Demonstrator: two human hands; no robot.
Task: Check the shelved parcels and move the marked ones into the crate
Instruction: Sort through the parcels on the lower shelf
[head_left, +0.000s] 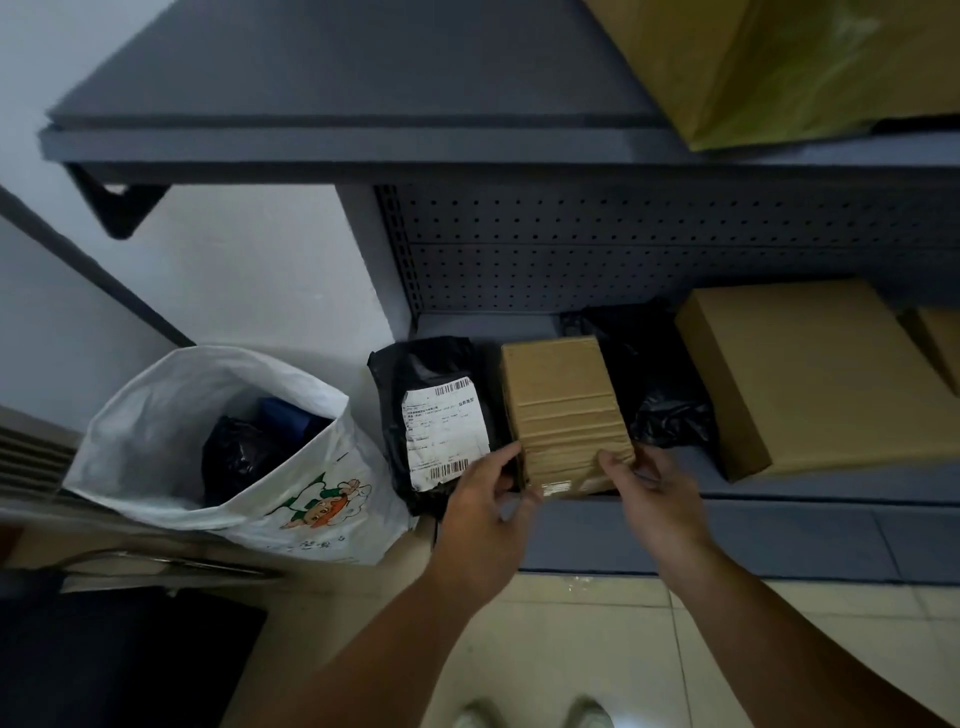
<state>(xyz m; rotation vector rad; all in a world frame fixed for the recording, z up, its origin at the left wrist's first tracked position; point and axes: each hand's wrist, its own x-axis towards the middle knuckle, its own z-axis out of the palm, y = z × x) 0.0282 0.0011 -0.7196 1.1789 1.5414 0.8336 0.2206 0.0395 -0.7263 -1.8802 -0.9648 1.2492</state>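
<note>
Two hands are curled on the near end of the small carton (563, 405), lower shelf (810, 486): left hand (480, 501) at its left corner, right hand (657, 499) apparently gripping the right; long axis is directed away.

— What is the person wearing?
— Very little shows. The left forearm (395, 639) and the right forearm (769, 623) are bare from the lower part of the frame up to the wrists. The left grip (480, 506) and the right grip (654, 499) are bare-fingered too.
— And on the feet?
— At the bottom centre there are the left shoe (480, 716) and the right shoe (589, 714), with pale, whitish, rounded toes. They are too blurred to tell laces or markings.
</note>
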